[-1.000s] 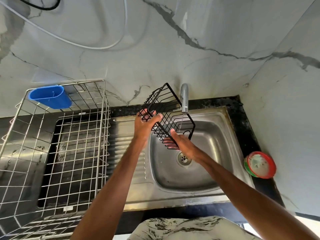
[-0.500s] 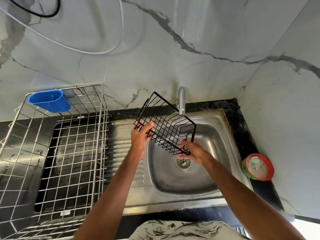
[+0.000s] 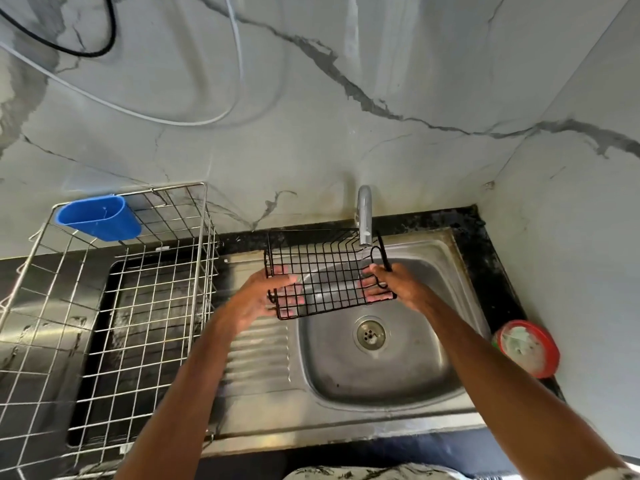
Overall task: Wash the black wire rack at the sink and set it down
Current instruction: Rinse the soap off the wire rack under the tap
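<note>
Sink nearest. Above its far-left part, left hand grips the left end of the black wire rack, fingers under the grid, and right hand clasps the right end likewise. Rack held off the basin, far right corner under the tap at the sink's back rim.

Readable text: none anywhere in this view.
Black wire rack: bare black wire, no lettering or number to be read.
Tap: plain metal, no legible brand mark.
Blue cup: plain plastic, no print legible.
Steel drying basket: a small white tag sits on its wires, perhaps printed, but it is too small to read.
Red-rimmed tub: pale top, blurred at the frame's edge, no words made out.
</note>
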### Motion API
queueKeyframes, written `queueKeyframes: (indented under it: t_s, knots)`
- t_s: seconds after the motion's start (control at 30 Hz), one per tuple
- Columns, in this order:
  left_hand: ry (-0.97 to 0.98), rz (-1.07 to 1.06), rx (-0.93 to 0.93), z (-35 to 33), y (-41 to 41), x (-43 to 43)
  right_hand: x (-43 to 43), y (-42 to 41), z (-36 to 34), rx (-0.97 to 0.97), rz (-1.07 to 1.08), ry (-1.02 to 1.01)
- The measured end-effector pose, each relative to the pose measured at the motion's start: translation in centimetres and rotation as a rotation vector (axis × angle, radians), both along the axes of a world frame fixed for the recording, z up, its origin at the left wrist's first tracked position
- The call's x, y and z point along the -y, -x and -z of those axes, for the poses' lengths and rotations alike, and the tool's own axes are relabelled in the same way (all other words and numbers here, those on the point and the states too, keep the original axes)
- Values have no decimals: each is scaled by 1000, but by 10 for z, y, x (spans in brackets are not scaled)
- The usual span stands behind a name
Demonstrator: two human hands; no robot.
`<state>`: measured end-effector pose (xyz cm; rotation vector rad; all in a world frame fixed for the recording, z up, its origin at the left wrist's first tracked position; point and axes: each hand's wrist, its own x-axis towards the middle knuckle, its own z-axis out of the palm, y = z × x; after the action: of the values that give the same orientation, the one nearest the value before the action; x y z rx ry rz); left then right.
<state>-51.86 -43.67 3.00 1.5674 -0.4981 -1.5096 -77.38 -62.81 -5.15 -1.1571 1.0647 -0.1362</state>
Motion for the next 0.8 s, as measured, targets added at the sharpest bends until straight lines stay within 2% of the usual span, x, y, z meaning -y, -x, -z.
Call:
queueKeyframes:
  t_s: [0.1,0.13,0.2,0.27,0.3,0.33,0.4,0.5,0.63,0.7,0.8]
  knots:
    - [-3,-101,7,4,9,-2,4,-12,0,-116,19,86]
    - [-4,-129,10,8,13,-3,2,-18,-3,-239,40,224]
    - [-2,-151,2,16,23,-2,-9,-26,-9,-455,100,626]
    - [-12,-177,-41,24,31,1,-26,-29,-15,-412,193,996]
    - [-21,-193,-71,29,34,2,-33,-28,-16,-366,199,1124]
    - [-29,-203,-99,32,38,4,-37,-27,-18,-327,158,1169]
    - [-47,-208,-136,40,45,8,-40,-24,-16,-305,-36,1003]
    - [-55,-158,-127,45,55,18,-29,-22,-6,-492,-267,684]
    - [-30,-25,-84,42,73,32,-20,-29,3,-683,-273,432]
    - [-7,30,-29,43,79,38,-27,-39,1,-690,-237,365]
    - [6,33,-6,49,75,47,-42,-55,3,-525,-343,422]
